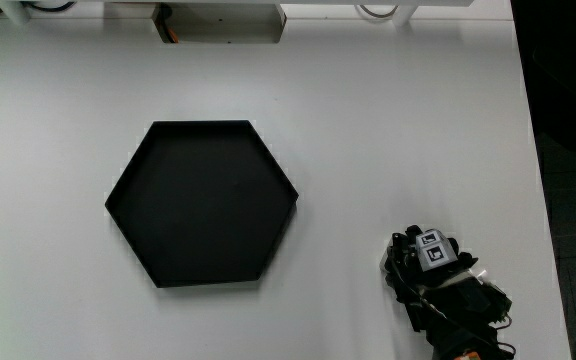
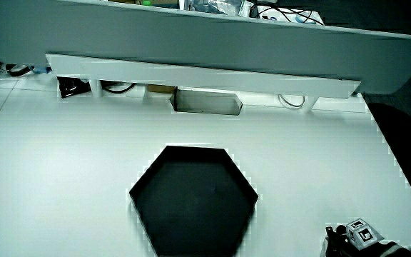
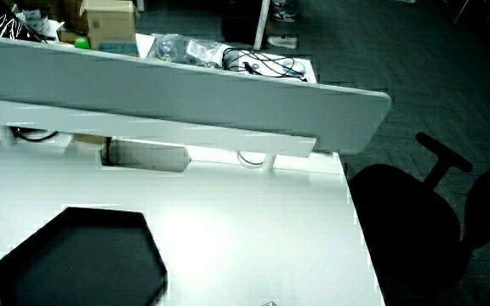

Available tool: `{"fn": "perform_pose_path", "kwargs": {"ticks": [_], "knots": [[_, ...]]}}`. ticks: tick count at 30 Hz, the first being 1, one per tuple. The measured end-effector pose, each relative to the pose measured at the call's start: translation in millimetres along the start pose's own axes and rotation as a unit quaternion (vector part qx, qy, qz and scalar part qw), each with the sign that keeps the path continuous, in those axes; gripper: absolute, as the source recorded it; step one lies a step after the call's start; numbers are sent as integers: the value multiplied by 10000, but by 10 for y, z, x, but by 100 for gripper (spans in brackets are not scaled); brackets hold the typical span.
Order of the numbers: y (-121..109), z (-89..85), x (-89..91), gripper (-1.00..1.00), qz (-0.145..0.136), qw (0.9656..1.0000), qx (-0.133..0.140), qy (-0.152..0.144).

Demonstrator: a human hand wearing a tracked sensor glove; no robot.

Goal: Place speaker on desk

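Observation:
The gloved hand (image 1: 423, 272) is low over the white table (image 1: 368, 130), close to the table's edge and nearer to the person than the black hexagonal tray (image 1: 202, 203). The patterned cube (image 1: 431, 250) on its back faces up. In a side view the hand (image 2: 355, 239) shows only partly, beside the tray (image 2: 193, 201). The black glove hides whatever may lie under it, and I see no speaker apart from the hand in any view. The tray (image 3: 79, 259) holds nothing.
A low grey partition (image 2: 227, 50) stands at the table's edge farthest from the person, with cables and boxes (image 3: 109, 24) on the desk past it. A rectangular cable slot (image 1: 218, 25) sits near the partition. A dark office chair (image 3: 424, 221) stands off the table.

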Motion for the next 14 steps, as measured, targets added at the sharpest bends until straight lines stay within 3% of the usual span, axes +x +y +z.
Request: {"fn": "perform_pose_path", "kwargs": {"ticks": [3,4,5,6,7,10,12,13,14], "knots": [[-118,-86,88,-100,-14,9988,343,335],[-114,-157,119,-100,38,9990,203,397],[-150,-192,166,-100,84,9973,404,609],[-186,-227,213,-100,131,9947,604,821],[-313,-173,244,-100,205,9900,1054,918],[-485,-193,360,-100,306,9806,1449,1282],[-512,-262,427,-100,348,9755,1560,1511],[-629,-176,467,-100,434,9659,1801,1807],[-645,-176,489,-100,458,9642,1867,1828]]}}
